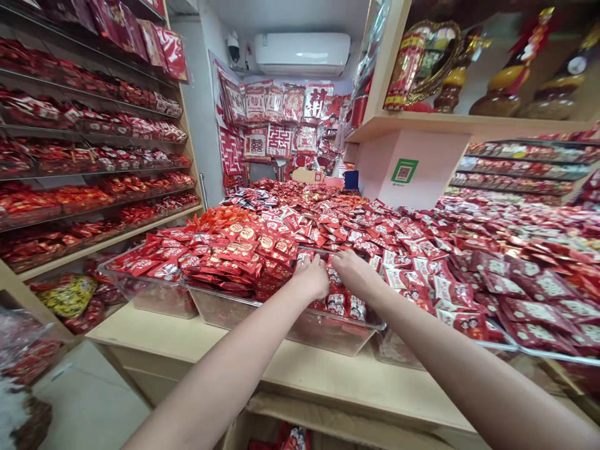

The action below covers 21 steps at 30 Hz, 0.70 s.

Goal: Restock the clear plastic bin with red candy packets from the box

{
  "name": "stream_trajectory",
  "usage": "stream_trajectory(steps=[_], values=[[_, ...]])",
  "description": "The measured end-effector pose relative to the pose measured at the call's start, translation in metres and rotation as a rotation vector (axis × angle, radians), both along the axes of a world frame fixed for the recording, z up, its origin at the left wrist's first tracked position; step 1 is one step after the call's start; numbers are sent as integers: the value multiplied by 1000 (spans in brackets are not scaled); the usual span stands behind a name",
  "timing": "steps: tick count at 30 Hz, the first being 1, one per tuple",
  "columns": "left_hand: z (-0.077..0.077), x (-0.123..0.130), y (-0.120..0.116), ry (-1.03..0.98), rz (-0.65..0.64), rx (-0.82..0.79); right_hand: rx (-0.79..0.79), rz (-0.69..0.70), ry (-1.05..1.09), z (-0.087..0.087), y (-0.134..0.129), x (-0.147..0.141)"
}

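Both of my hands reach over a clear plastic bin (328, 330) on a light wooden counter. Small red packets (244, 250) fill it, heaped highest on its left side. My left hand (311, 275) is over the bin's middle with its fingers curled down at the packets. Just right of it, my right hand (354, 270) bends its fingers down toward the packets too, a small gap between the hands. What either hand's fingertips hold, if anything, is hidden.
More bins of red packets stand left and right, including dark red packets (539, 300). Packed shelves (94, 164) line the left wall. A wooden shelf (469, 128) with gourd ornaments overhangs at upper right. An open drawer (300, 409) is below the counter.
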State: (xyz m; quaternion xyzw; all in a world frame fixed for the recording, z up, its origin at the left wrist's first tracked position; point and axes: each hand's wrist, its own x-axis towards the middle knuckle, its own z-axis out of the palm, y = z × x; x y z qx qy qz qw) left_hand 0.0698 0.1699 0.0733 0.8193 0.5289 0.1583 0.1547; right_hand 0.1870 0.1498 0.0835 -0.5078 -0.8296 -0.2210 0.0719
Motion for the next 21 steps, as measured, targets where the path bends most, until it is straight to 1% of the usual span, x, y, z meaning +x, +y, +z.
stream_trajectory(steps=[3,6,11,15,17,19,21], values=[[-2,2,1,130,17,12,-73,-48,-44,-9,9,-2],[-1,0,-1,215,2,29,-125,-99,-53,-16,15,4],[0,0,-2,293,-6,43,-208,-151,-29,-18,21,12],[-4,4,5,331,-12,42,-232,-205,22,-19,25,9],[-4,6,9,342,-15,42,-243,-237,43,-15,28,6],[0,7,8,336,-23,66,-237,-251,61,-7,24,2],[10,4,-4,305,-52,134,-181,-220,114,4,5,0]])
